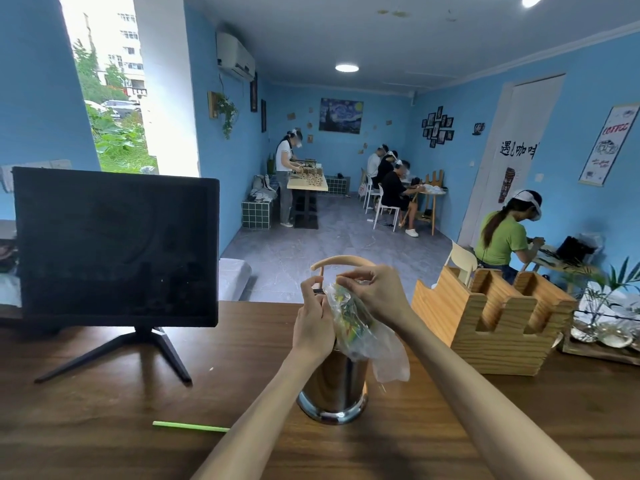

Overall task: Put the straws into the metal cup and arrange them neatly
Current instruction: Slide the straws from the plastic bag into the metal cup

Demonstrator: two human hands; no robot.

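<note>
Head view: both hands raised over a metal cup [331,386] that stands upright on a brown wooden table [104,410], near its front centre. Left hand [311,323] has fingers curled, pinching the upper left edge of a clear plastic bag [360,327]. Right hand [377,292] pinches the bag's top end with thumb and fingertips, the other fingers curled. Bag is tilted, top end toward the hands, lower end hanging over the cup's rim and down its right side. Inside the bag sit coloured straws [346,317], green and yellow showing through the plastic; count cannot be told. Whether the straw ends are already inside the cup is hidden by the bag and the left wrist.

1 green straw [189,426] lies flat on the table, left of the cup, its right end hidden behind the left forearm.

Dark monitor [116,245] on a splayed black stand sits at the table's left. Wooden holder [491,320] with slotted compartments stands at the right, well apart from the cup. Right of that, a tray with glassware and a small plant [609,289]. A curved wooden chair back [341,262] shows just beyond the hands.

Background: blue-walled room, several people seated or standing at tables, window at left.
</note>
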